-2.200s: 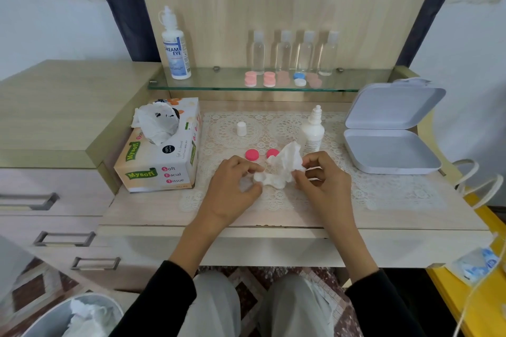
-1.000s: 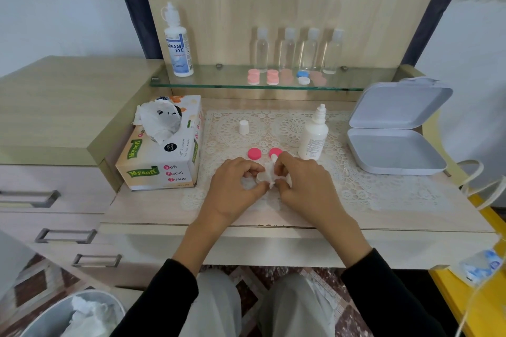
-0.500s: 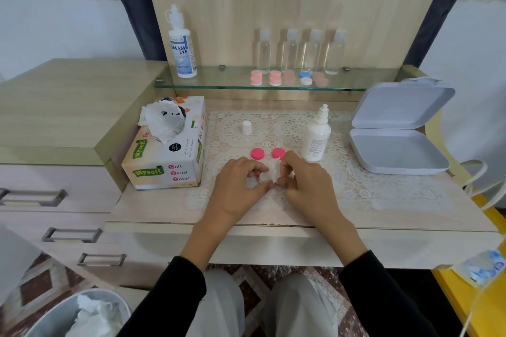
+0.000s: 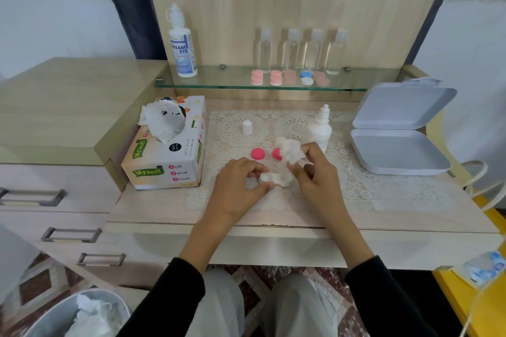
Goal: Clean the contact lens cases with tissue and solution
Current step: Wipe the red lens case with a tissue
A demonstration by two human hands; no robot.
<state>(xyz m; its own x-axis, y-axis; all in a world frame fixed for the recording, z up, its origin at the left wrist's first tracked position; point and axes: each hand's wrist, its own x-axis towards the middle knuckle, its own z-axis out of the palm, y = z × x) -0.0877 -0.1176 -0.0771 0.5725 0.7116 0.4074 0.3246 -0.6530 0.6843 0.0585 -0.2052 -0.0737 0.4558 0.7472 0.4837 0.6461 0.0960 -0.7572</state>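
Now, with my left hand [image 4: 238, 186] pinching the white lens case [image 4: 266, 177] low over the surface [image 4: 397, 216] and my right hand [image 4: 317, 180] gripping the tissue [image 4: 290, 152], I'd twist its wad firmly into each well, bracing the case steady.

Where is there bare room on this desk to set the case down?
Free: lace mat between right hand, which grips the tissue, and open grey box; side cabinet top left of tissue box. Crowded: mat centre: pink caps, solution bottle, left hand pinching lens case.
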